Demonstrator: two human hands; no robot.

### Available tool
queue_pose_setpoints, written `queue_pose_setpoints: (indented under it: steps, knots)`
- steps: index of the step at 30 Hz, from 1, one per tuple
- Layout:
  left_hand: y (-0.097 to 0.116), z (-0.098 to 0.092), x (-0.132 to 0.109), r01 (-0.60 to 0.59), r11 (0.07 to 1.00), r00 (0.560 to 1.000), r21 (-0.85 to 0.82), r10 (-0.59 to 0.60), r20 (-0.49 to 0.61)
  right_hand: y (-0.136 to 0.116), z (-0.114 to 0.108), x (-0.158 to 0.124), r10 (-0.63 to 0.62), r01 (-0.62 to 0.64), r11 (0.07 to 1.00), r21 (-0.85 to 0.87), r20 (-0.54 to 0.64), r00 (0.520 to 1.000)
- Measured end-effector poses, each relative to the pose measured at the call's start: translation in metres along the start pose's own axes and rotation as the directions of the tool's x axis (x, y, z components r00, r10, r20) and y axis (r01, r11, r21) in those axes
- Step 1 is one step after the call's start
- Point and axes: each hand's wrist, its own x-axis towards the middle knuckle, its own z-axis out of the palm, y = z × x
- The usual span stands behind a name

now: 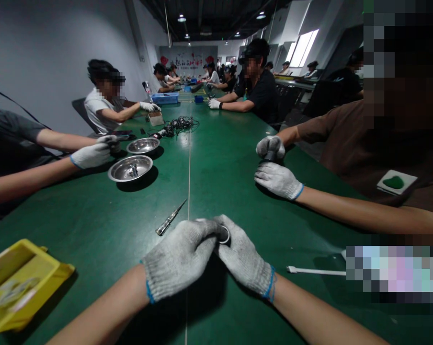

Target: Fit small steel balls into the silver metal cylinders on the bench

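Observation:
Both of my hands wear grey-white knitted gloves with blue cuffs and meet over the green table [209,177]. My left hand [184,254] has its fingers closed and pressed against the right one. My right hand [243,254] is closed around a small ring-shaped piece [224,235] with a pale rim, which shows between the two hands. Most of that piece is hidden by the gloves, and whether the left fingers grip it too is unclear. Just beyond my left hand, a screwdriver [170,218] with a clear handle lies on the table.
A yellow bin [54,266] stands at the near left. Two metal bowls [112,178] [144,145] and tangled black cables [178,125] lie farther off. Gloved co-workers' hands [277,179] [90,155] flank the table. A white cable [317,271] lies at the right.

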Motion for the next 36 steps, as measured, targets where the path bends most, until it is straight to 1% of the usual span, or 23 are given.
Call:
queue_pose_setpoints:
  steps: [2,3,5,6,8,11,13,14,16,18,20,22,24,26,29,32,34,36]
  knots:
    - [0.002,-0.004,-0.001,-0.073,0.983,0.996,0.168,0.063,0.062,-0.001,-0.001,0.0,-0.006,0.005,1.0,0.014,0.035,0.999]
    - [0.004,-0.006,-0.001,-0.106,0.96,0.991,0.259,0.082,0.104,-0.002,-0.002,0.001,-0.008,0.007,1.0,0.022,0.05,0.999]
    - [0.009,-0.011,-0.001,-0.156,0.888,0.98,0.432,0.086,0.178,-0.005,-0.002,0.002,-0.008,0.006,0.999,0.033,0.066,0.998]
    - [0.012,-0.012,-0.001,-0.164,0.847,0.978,0.505,0.072,0.196,-0.006,-0.003,0.003,-0.006,0.004,0.999,0.031,0.067,0.998]
    - [0.018,-0.012,-0.001,-0.142,0.776,0.98,0.614,0.023,0.198,-0.007,-0.003,0.004,0.003,-0.003,1.0,0.009,0.063,0.998]
    - [0.027,-0.005,-0.002,-0.006,0.717,0.982,0.697,-0.128,0.14,-0.007,-0.002,0.004,0.007,-0.005,0.999,-0.033,0.05,0.999]
    - [0.031,0.001,-0.003,0.077,0.714,0.973,0.696,-0.206,0.104,-0.005,-0.002,0.003,0.006,-0.005,0.999,-0.036,0.024,1.0]
    - [0.032,0.004,-0.004,0.108,0.725,0.97,0.68,-0.228,0.089,-0.005,-0.001,0.002,0.01,-0.009,0.999,-0.031,0.008,1.0]
    - [0.03,0.008,-0.007,0.147,0.769,0.971,0.622,-0.231,0.056,-0.004,-0.001,0.002,0.029,-0.029,0.999,-0.019,-0.015,0.999]
    - [0.025,0.009,-0.008,0.168,0.835,0.98,0.524,-0.2,0.005,-0.003,0.0,0.001,0.049,-0.05,0.999,-0.015,-0.025,0.998]
    - [0.017,0.009,-0.008,0.148,0.917,0.989,0.37,-0.14,-0.05,-0.002,0.0,0.001,0.053,-0.054,0.998,-0.017,-0.033,0.998]
    - [0.01,0.008,-0.006,0.102,0.976,0.993,0.19,-0.087,-0.083,-0.002,0.001,0.001,0.051,-0.052,0.998,-0.018,-0.043,0.998]
    - [0.006,0.007,-0.003,0.064,0.996,0.994,0.061,-0.059,-0.09,-0.001,0.002,0.001,0.058,-0.059,0.998,-0.009,-0.042,0.997]
    - [0.003,0.005,-0.001,0.035,0.999,0.997,0.019,-0.033,-0.07,0.0,0.002,0.001,0.068,-0.068,0.998,0.001,-0.032,0.997]
    - [0.003,0.003,-0.001,-0.016,0.996,1.0,0.085,0.018,-0.025,-0.001,0.001,0.001,0.059,-0.059,0.998,0.019,-0.008,0.998]
    - [0.006,0.0,-0.002,-0.04,0.972,0.999,0.233,0.034,0.027,-0.004,0.0,0.001,0.035,-0.036,0.999,0.028,0.042,0.999]
    - [0.01,-0.002,-0.003,-0.054,0.936,0.996,0.347,0.026,0.083,-0.006,0.0,0.001,0.011,-0.013,1.0,0.026,0.06,0.998]
    - [0.016,-0.004,-0.003,-0.068,0.878,0.991,0.473,0.006,0.132,-0.008,-0.001,0.002,0.003,-0.004,1.0,0.02,0.056,0.998]
